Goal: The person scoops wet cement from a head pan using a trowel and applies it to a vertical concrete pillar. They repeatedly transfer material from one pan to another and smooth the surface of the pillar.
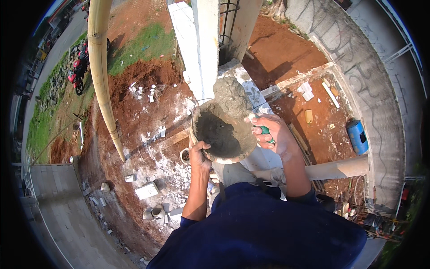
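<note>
My left hand [199, 157] grips the rim of a round, shallow bowl [217, 134] holding wet grey mortar, held over the top of a narrow white block wall [251, 82]. My right hand [271, 132] is closed on the green handle of a trowel [264, 131], just right of the bowl. A thick lump of mortar [233, 96] sits on the trowel, above the bowl's upper right edge, hiding most of the blade.
Around me are a concrete post [206, 36] with rebar, a bamboo pole [101, 67] at left and a horizontal pole [336, 168] at right. Far below lie red soil, broken blocks [145, 190] and a blue drum [357, 136]; motorbikes [80, 67] stand beyond.
</note>
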Demonstrator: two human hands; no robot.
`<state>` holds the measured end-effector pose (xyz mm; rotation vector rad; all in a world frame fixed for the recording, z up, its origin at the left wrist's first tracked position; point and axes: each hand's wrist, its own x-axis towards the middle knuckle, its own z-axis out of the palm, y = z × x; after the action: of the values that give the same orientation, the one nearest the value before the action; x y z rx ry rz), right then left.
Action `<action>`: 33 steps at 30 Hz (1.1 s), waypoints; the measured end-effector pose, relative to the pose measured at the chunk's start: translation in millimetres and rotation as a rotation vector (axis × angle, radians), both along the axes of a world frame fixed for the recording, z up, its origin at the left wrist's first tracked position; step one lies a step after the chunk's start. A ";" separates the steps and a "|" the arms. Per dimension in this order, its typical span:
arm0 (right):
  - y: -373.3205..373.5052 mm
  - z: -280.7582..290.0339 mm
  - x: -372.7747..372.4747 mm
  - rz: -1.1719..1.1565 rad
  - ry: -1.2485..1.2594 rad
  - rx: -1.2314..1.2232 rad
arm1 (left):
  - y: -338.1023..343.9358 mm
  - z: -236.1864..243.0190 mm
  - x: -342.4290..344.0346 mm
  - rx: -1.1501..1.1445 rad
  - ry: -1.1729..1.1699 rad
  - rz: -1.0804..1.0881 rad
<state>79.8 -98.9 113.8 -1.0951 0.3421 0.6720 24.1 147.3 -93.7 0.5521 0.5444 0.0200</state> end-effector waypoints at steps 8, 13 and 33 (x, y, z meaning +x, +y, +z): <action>59.3 12.3 120.8 -0.263 -0.502 -0.420 | -5.0 64.6 -34.8 0.032 0.021 0.008; 64.8 -94.6 244.9 -0.203 -0.778 -1.162 | -17.4 68.3 -33.0 0.052 0.021 -0.020; 43.4 -83.7 -63.5 0.481 -0.801 -1.121 | 28.6 100.2 -21.5 0.408 -0.012 0.037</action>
<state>16.3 -55.5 30.2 -2.4511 -0.3205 0.3641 2.6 175.9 6.5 0.9383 0.5415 0.1720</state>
